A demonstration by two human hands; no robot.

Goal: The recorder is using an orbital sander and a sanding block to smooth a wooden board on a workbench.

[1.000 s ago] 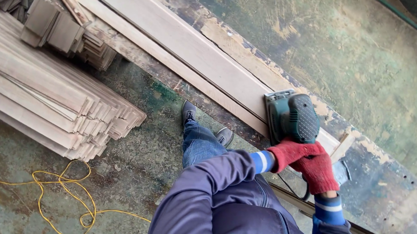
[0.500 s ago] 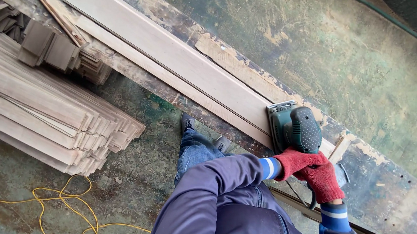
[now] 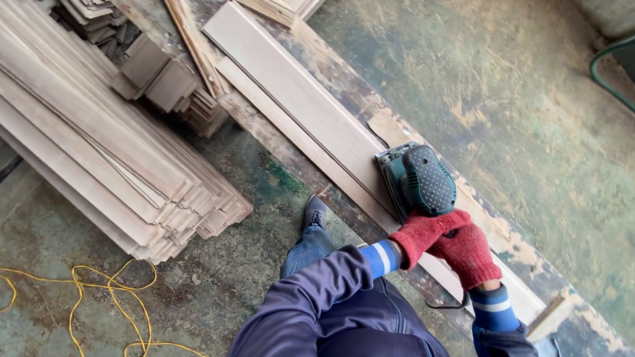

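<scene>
sander: 1 | gloved hands: 2 | yellow cord: 1 | plank stacks: 2 (planks uncountable)

The sander sits on the long board, plank stack left, cable probably on the floor.

Left grip and right grip, both red-gloved, clasped together, arms reaching forward

Your head view is evenly lit by soft daylight, source unclear. No hard shadows, no glare. Sharp centre; slight softness on the plank stack at left. Wide lens stretches your corners, bending the yellow cord area.
</scene>
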